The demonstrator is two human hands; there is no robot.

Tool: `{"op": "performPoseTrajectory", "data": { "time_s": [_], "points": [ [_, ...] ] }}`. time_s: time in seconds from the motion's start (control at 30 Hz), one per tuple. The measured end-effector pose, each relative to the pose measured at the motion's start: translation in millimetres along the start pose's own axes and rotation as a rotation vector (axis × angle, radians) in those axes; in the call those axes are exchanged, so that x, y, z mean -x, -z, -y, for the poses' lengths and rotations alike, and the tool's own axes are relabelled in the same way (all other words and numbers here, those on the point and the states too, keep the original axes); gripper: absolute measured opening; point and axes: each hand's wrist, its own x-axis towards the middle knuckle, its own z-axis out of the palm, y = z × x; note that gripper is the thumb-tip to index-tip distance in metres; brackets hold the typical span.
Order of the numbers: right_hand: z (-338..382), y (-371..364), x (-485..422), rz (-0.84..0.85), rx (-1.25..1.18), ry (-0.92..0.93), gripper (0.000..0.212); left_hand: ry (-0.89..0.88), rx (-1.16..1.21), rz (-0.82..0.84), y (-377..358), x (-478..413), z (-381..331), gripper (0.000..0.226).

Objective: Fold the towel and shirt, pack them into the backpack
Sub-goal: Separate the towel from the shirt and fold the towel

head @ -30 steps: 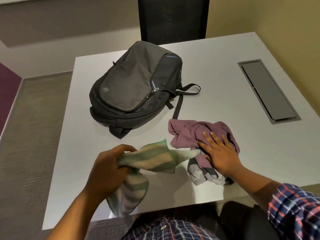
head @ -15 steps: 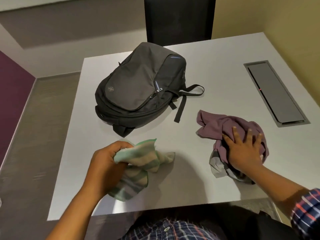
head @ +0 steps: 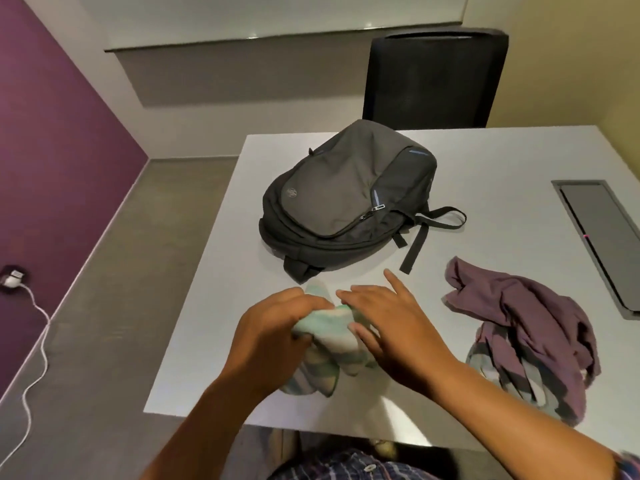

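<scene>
Both hands are bunching the striped towel (head: 330, 344) near the tabletop's (head: 221, 306) front-left edge: left hand (head: 273, 337) gripping it, right hand (head: 398, 327) pressing with fingers spread. The backpack (head: 343, 206) (zipped) is lying diagonally behind; the shirt (head: 533, 327) is crumpled rightward.

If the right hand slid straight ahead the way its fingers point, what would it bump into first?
Probably the backpack: the right hand, resting on the towel, points up and slightly left toward the bag's near bottom edge. Only bare table lies between.

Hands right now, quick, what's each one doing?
Left hand: closed, gripping the towel.
Right hand: open, fingers spread, resting on the towel.
</scene>
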Motion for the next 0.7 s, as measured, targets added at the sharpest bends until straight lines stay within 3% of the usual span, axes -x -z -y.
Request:
{"op": "performPoseTrajectory", "data": {
  "time_s": [0.1, 0.33, 0.47, 0.7],
  "points": [
    [6.7, 0.0, -6.6, -0.138, -0.016, 0.065, 0.026, -0.06, 0.112, -0.035, 14.3, 7.0, 20.7, 0.015],
    [34.2, 14.5, -25.2, -0.433, -0.069, -0.005, 0.043, 0.126, -0.152, -0.036, 65.3, 26.4, 75.9, 0.022],
    [36.0, 19.4, -28.0, -0.504, 0.009, -0.138, 0.036, 0.194, -0.238, -0.006, 91.3, 34.5, 114.7, 0.023],
    [48.3, 34.1, -22.0, -0.592, 0.143, -0.386, 0.029, 0.212, -0.246, -0.131, 117.5, 30.7, 171.2, 0.029]
  ]
}}
